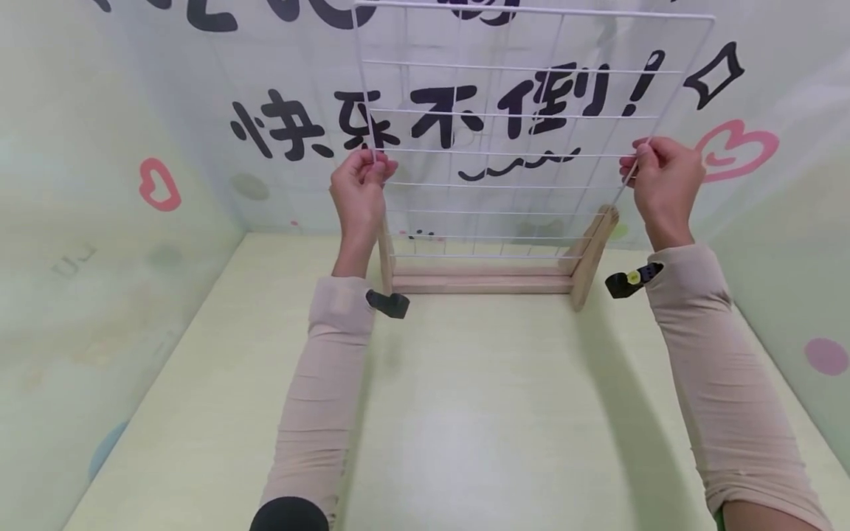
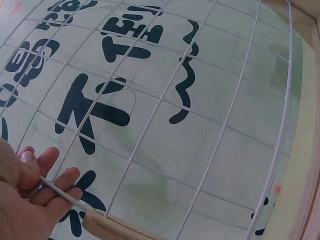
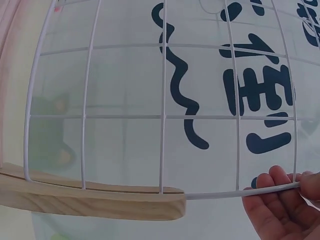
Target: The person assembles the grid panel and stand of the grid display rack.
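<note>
A white wire grid panel stands upright between the two side posts of a wooden stand. My left hand pinches the panel's left edge wire, just above the left post. On the opposite side my right hand grips the right edge wire, above the right post. In the left wrist view, thumb and fingers lie around the edge wire near the post's tip. The right wrist view shows the edge wire running along a slot in the wooden post, with my fingertips on the wire past its end.
The stand rests toward the back of a pale table. Behind it hangs a light sheet with dark lettering and pink hearts; similar sheets flank both sides. Small black cameras sit at both wrists, over long sleeves.
</note>
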`<state>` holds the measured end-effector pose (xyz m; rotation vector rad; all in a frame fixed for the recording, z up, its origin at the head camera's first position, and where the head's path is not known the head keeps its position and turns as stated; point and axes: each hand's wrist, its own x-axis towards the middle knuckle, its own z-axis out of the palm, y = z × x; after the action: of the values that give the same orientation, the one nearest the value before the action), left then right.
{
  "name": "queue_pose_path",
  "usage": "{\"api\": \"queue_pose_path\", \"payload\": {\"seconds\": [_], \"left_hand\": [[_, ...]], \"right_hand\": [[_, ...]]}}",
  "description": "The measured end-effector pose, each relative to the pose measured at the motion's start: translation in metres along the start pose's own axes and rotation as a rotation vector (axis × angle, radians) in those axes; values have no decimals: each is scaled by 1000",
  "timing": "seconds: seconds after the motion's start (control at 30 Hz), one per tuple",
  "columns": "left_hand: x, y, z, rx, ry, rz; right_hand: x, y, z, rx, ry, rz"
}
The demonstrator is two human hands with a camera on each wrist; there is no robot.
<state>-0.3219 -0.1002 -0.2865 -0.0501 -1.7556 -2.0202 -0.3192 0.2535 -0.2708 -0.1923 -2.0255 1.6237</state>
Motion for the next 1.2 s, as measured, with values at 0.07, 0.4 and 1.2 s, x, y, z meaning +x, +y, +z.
{"api": "queue_pose_path", "payload": {"seconds": [0.07,0.4,1.2], "left_hand": [[2,-4,0,-2,-9,-4],[13,-25,-4,111,4,21],[10,-46,-11,416,-48,25]], "right_hand": [[0,2,-1,9,8,0],[0,9,3,46,22,-55],[-6,35,0,-4,-15,-90]]}}
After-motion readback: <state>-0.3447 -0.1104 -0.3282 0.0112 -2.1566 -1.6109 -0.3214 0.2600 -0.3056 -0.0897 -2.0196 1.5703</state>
